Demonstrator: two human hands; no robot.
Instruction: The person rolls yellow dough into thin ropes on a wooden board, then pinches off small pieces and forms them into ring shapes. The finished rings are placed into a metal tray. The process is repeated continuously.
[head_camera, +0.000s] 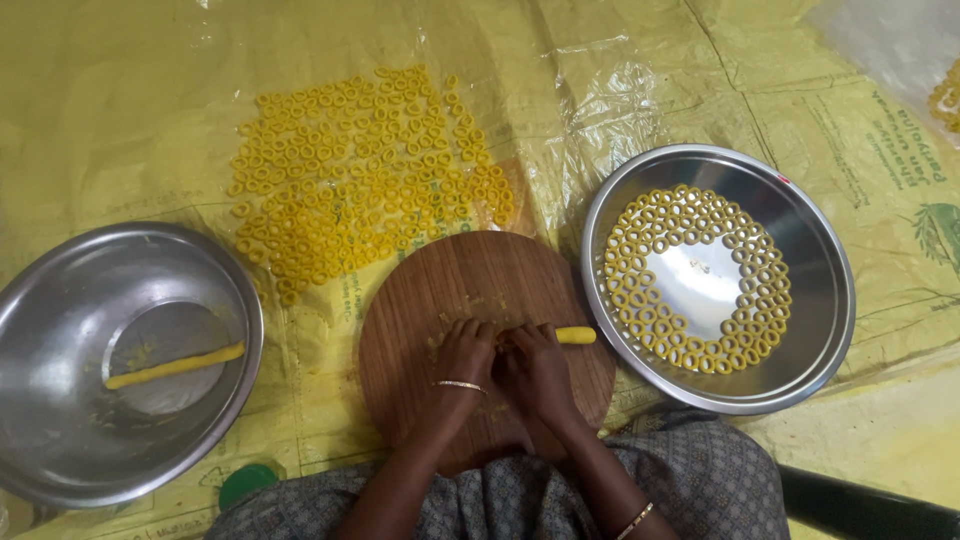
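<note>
Both hands rest together on a round wooden board (470, 280). My left hand (464, 357), with a thin bangle at the wrist, and my right hand (535, 365) are closed over a yellow dough rope (577, 335). Only the rope's right end sticks out past my right hand, toward the steel plate. The rest of the rope is hidden under my fingers.
A steel plate (810, 330) at the right holds several yellow dough rings around its rim. Many more rings (360, 170) lie spread on the yellow plastic sheet behind the board. A steel bowl (60, 420) at the left holds one dough rope (175, 365). A green lid (246, 483) sits near my lap.
</note>
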